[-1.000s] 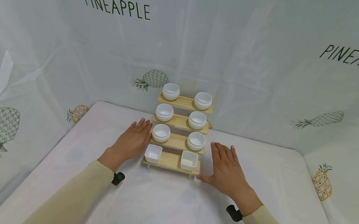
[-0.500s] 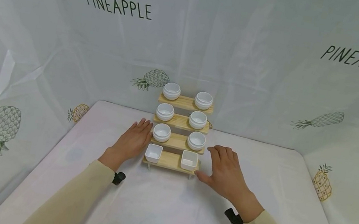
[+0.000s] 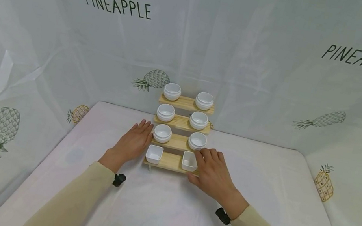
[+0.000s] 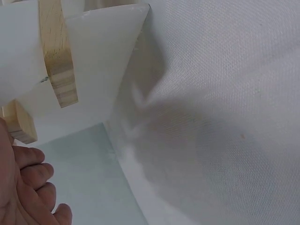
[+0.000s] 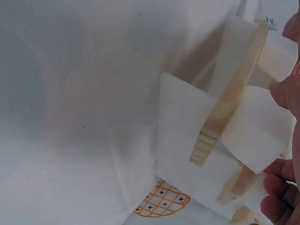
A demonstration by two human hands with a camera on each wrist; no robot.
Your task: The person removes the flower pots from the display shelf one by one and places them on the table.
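A four-tier wooden stand (image 3: 170,161) with white uprights carries small white bowls, two on each tier. On the lowest tier sit a left square bowl (image 3: 154,154) and a right square bowl (image 3: 189,161). My right hand (image 3: 214,176) pinches the right square bowl; in the right wrist view, the thumb (image 5: 283,93) is against one side of this bowl (image 5: 258,129) and the fingers (image 5: 277,187) lie at another. Fingers extended, my left hand (image 3: 131,142) rests along the stand's left side. Its fingertips (image 4: 40,176) appear by a wooden tier end (image 4: 21,124) in the left wrist view.
Round white bowls (image 3: 162,133) stand on the upper three tiers, close above both hands. A white cloth covers the table (image 3: 157,213). Behind the stand hangs a pineapple-print sheet (image 3: 233,58), which also closes off both sides.
My right hand has moved left from beside the stand to the right square bowl, and its fingers have closed in on it. The left hand and all the bowls keep their places.
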